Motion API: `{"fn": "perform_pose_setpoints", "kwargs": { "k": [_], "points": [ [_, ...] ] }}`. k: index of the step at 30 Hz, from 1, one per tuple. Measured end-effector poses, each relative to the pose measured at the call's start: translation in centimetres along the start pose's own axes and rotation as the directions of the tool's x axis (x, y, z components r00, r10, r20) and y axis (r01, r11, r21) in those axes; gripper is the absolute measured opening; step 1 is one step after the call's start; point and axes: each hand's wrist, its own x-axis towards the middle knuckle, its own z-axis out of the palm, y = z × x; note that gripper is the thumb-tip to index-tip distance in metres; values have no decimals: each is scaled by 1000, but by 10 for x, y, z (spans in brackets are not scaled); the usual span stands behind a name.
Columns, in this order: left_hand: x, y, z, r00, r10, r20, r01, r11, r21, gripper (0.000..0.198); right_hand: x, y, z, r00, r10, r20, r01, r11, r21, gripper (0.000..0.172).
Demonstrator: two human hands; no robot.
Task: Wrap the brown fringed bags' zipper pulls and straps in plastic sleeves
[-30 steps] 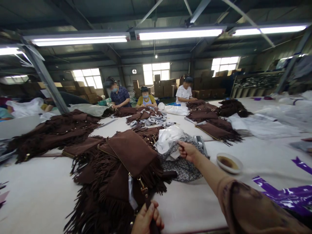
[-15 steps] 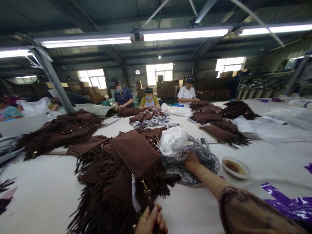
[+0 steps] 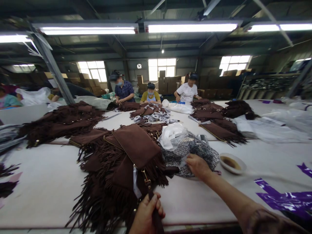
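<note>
My left hand [image 3: 147, 209] is closed around a dark brown strap [image 3: 150, 192], which a gold clasp [image 3: 147, 179] joins to a brown fringed bag [image 3: 136, 146]. That bag lies on top of a pile of similar bags, with a pale wrapped zip pull [image 3: 136, 182] hanging from it. My right hand [image 3: 199, 166] pinches a small piece of clear plastic [image 3: 184, 160] in front of a black-and-white patterned cloth bag [image 3: 207, 151]. A crumpled clear plastic bag [image 3: 172, 136] rests against the cloth bag's left side.
A shallow white dish [image 3: 232, 163] with brown contents stands right of the cloth bag. Purple plastic [image 3: 285, 196] lies at the right edge. More brown bags [image 3: 65, 125] are heaped at left, others [image 3: 216, 125] at back right. Several co-workers, one in a white shirt [image 3: 187, 93], are across the table.
My right hand has come out of the patterned cloth bag, now with clear plastic in its fingers. My left hand keeps its hold on the strap. The view has tilted slightly.
</note>
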Motion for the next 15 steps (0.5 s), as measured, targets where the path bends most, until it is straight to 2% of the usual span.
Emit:
{"fn": "perform_pose_setpoints", "kwargs": {
  "k": [2, 4, 6, 8, 10, 11, 13, 15],
  "points": [
    [-6, 6, 2, 1000, -21, -4, 21, 1000, -1, 37, -28, -15, -7, 997, -74, -15, 75, 993, 87, 26],
    [-11, 12, 4, 999, -34, -8, 34, 999, 39, 35, -56, -35, -11, 998, -59, -21, 63, 956, 286, 27],
    [-16, 17, 6, 998, -57, 3, 56, 990, 131, 35, -79, -56, -12, 998, 42, 56, -65, 837, 543, 29],
    [-22, 22, 7, 996, -83, 35, 73, 973, 218, 35, -97, -76, -10, 972, 131, 197, -233, 671, 704, 31],
    [-28, 27, 9, 990, -119, 75, 94, 955, 280, 34, -109, -92, -7, 941, 152, 301, -333, 555, 762, 31],
    [-31, 31, 10, 986, -136, 94, 101, 946, 307, 33, -114, -98, -5, 932, 153, 328, -357, 533, 767, 32],
    [-38, 39, 13, 980, -155, 126, 103, 931, 350, 33, -121, -107, -3, 921, 154, 358, -382, 544, 748, 31],
    [-42, 48, 17, 983, -111, 143, 52, 930, 363, 33, -126, -113, -2, 908, 166, 385, -405, 581, 706, 27]
  ]
}}
